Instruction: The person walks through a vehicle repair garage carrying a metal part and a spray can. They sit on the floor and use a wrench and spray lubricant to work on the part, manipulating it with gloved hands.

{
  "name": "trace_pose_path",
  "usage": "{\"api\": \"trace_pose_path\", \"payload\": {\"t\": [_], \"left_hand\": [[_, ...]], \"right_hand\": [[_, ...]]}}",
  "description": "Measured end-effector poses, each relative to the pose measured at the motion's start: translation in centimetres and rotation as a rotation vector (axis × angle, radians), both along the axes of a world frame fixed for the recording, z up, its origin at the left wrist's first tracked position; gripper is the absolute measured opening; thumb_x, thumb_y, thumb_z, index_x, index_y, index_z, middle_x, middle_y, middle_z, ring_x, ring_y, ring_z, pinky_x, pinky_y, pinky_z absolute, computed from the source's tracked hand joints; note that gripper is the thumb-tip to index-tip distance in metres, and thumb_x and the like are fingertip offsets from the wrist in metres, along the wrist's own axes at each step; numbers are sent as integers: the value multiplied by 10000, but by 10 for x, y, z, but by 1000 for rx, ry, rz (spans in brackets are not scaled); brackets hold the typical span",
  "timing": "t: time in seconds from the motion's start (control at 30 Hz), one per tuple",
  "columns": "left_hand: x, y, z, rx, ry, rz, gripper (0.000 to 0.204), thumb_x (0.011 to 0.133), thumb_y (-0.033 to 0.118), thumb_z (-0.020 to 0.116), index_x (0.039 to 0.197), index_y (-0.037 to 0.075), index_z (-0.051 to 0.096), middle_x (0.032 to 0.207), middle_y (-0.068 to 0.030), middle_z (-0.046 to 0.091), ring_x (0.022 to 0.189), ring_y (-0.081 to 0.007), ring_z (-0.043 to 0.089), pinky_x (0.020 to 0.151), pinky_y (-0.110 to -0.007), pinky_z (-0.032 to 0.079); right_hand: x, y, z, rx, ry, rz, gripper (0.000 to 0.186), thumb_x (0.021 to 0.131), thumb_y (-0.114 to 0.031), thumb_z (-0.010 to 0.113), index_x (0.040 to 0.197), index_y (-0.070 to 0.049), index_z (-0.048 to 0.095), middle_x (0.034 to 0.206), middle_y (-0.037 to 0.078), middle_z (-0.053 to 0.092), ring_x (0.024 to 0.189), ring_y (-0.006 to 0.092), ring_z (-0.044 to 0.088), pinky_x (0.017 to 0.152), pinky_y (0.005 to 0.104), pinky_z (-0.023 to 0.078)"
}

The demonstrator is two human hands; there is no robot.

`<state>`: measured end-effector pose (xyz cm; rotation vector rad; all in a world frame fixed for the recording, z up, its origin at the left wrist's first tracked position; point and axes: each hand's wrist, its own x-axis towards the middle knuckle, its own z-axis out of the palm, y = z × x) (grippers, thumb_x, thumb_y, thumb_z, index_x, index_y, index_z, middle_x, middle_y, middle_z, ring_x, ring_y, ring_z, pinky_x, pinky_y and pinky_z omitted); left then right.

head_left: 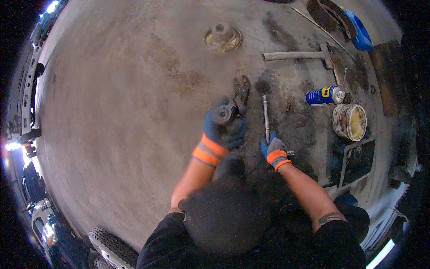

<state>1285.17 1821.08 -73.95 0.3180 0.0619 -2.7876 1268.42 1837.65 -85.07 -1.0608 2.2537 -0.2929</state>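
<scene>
My left hand (224, 127), in a blue and grey glove with an orange cuff, is closed round a dark round metal part (222, 114) with a hole in its end face. Just beyond these fingers lie pliers (243, 91) with dark jaws; whether the hand touches them is unclear. My right hand (274, 151), gloved alike, grips a chrome socket wrench (266, 116) near the floor. Its long shaft points away from me, and a shiny end shows beside the wrist. A small brownish cylindrical piece (288, 107) lies to the right of the shaft.
A flanged hub (222, 38) sits far ahead. To the right are a hammer (293, 56), a blue spray can (319, 96), a grease tub (342, 123), a blue jug (359, 33) and a dark metal frame (358, 161). A tyre (113, 246) stands lower left.
</scene>
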Motion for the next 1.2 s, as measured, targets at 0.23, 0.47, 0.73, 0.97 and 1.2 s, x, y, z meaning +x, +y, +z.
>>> {"api": "trace_pose_path", "payload": {"t": [0.23,0.47,0.73,0.97,1.2], "left_hand": [[1,2,6,162,181,-50,522,901,568,335,1061,136,580,555,-33,428,384,-159,342,334,-301,268],[0,5,6,110,166,-47,474,903,530,361,1038,130,578,556,-31,433,378,-155,333,335,-301,265],[-7,7,7,146,-326,194,444,916,492,429,1054,110,606,896,-113,630,521,-188,520,395,-280,411],[0,17,3,-306,-571,296,324,942,233,475,1246,121,480,1142,-117,589,921,-278,593,770,-352,515],[51,-3,-64,-584,-495,274,282,895,192,530,1167,125,495,923,-60,613,791,-205,576,663,-321,491]], "right_hand": [[3,-9,20,81,18,20,411,802,-325,623,1027,11,555,851,279,630,824,458,603,704,490,489],[3,-8,17,114,28,15,428,809,-373,608,1023,-5,562,865,269,635,826,438,616,716,503,489],[0,-6,13,161,8,102,333,818,-331,580,973,-37,598,841,224,649,787,420,621,703,478,494],[-4,-23,26,67,12,183,195,803,-250,564,869,-81,636,816,183,654,771,385,629,669,458,491],[-36,-25,6,-221,210,1,311,764,-337,666,863,-45,627,847,209,649,804,394,622,684,462,493]]}}
